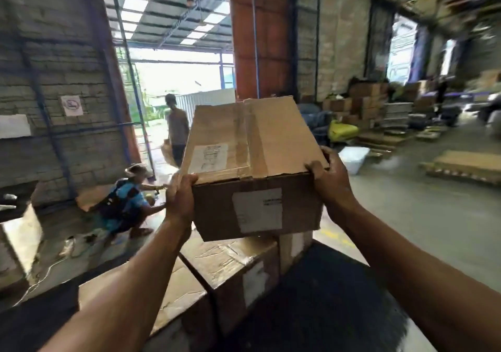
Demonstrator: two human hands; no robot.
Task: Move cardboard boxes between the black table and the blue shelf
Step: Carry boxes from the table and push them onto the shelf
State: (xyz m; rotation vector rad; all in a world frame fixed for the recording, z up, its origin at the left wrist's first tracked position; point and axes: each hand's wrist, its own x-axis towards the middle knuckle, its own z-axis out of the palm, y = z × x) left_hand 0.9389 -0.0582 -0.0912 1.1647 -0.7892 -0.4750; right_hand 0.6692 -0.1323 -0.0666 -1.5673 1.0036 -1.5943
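Note:
A taped cardboard box (252,159) with white labels on its top and near face hangs in the air in front of me, held from both sides. My left hand (180,198) grips its near left corner and my right hand (329,181) grips its near right corner. Below it, more cardboard boxes (233,267) sit on the black table (325,305), which fills the lower right. A flatter box (181,289) lies to their left. The blue shelf is not in sight.
A person in a blue top (127,202) crouches on the floor at the left, and another person (176,132) stands in the bright doorway. Blue metal framing (46,113) lines the brick wall. Stacked boxes and pallets (379,113) fill the back right.

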